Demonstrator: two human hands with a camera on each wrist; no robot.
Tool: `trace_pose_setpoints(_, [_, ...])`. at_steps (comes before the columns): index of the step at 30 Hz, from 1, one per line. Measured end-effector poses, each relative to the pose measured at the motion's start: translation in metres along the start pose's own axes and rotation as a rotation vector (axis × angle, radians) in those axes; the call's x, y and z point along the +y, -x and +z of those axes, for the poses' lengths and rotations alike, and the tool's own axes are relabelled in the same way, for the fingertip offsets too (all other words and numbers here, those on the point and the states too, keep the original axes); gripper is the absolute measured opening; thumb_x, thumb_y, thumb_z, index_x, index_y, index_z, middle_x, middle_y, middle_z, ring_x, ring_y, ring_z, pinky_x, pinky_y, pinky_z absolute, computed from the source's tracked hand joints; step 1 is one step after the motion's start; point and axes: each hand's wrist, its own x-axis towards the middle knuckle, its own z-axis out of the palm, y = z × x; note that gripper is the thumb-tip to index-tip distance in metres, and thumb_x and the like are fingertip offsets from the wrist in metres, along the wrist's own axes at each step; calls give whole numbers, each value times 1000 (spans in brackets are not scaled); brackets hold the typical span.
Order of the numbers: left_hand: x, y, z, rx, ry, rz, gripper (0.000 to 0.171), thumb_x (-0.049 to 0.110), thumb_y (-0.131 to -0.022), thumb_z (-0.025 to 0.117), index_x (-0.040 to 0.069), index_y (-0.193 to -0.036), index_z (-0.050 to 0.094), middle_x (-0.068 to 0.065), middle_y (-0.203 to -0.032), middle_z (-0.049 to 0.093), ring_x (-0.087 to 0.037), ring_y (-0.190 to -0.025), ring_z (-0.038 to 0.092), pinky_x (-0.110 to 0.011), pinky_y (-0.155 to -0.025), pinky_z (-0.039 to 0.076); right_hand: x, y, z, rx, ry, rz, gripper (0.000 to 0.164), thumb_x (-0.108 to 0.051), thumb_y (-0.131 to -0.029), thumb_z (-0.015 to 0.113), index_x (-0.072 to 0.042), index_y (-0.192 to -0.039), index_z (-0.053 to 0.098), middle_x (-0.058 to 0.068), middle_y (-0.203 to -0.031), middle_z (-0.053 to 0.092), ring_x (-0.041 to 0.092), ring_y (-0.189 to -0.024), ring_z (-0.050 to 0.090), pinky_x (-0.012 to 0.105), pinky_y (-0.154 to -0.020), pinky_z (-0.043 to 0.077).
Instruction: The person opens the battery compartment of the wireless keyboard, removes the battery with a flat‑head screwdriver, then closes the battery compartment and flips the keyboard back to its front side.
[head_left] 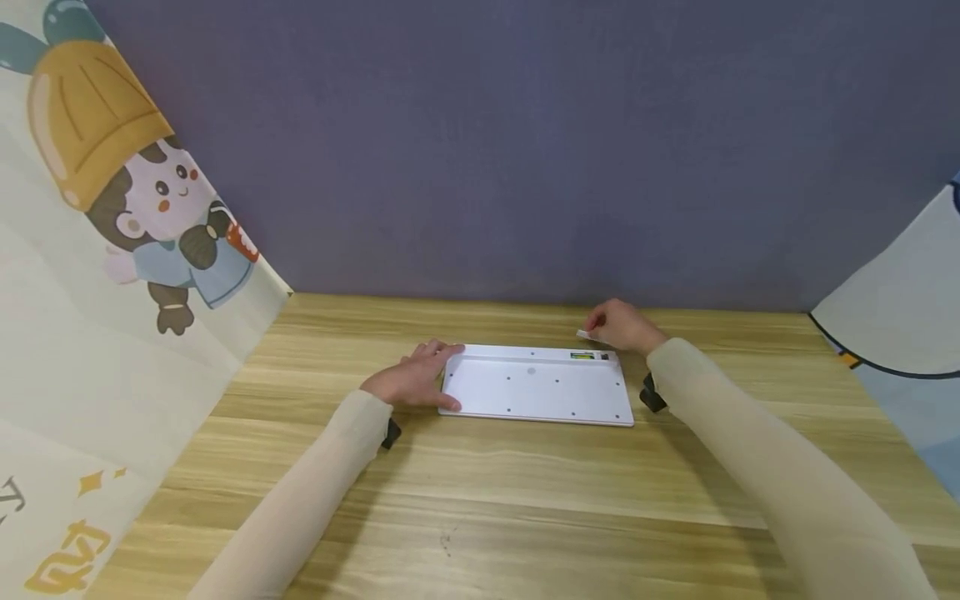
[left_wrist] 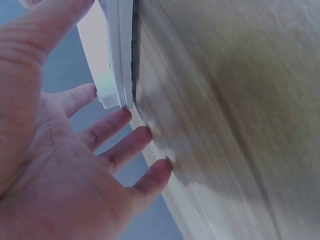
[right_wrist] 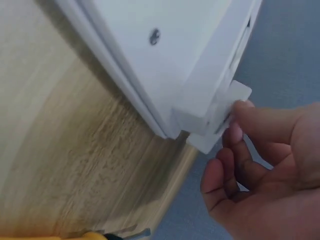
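A white keyboard [head_left: 536, 387] lies face down on the wooden table, screws dotting its underside. In its raised back strip, the battery slot [head_left: 588, 356] is uncovered and shows a green and yellow battery. My left hand [head_left: 420, 375] rests at the keyboard's left end, thumb on the near corner and index finger by the far one; the left wrist view shows its fingers [left_wrist: 117, 145] spread and fairly straight. Beyond the keyboard's right back corner, my right hand [head_left: 626, 325] pinches a small white cover [right_wrist: 235, 95] between thumb and fingers.
The wooden table [head_left: 465, 508] has a small dark mark [head_left: 446, 542] near its front. A dark grey-blue panel [head_left: 525, 150] rises along the back edge. Printed cloth [head_left: 67, 333] covers the left side, with more cloth [head_left: 892, 292] on the right.
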Motion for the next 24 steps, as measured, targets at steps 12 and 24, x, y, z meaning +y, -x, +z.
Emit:
trace_pose_setpoints(12, [1, -2, -1, 3, 3, 2, 100, 45, -73, 78, 16, -151, 23, -10, -142, 32, -28, -129, 30, -50, -103, 28, 6, -23, 7, -53, -2, 80, 19, 6, -85, 55, 2, -95, 70, 19, -101, 65, 29, -91, 57, 39, -77, 48])
trace_pose_setpoints(24, [0, -3, 0, 5, 14, -9, 98, 44, -74, 79, 17, -151, 23, -8, -142, 32, -26, -128, 31, -47, -103, 29, 5, -26, 15, -28, 12, 146, 18, 5, -83, 56, 0, -94, 70, 15, -96, 65, 27, -86, 56, 39, -75, 47])
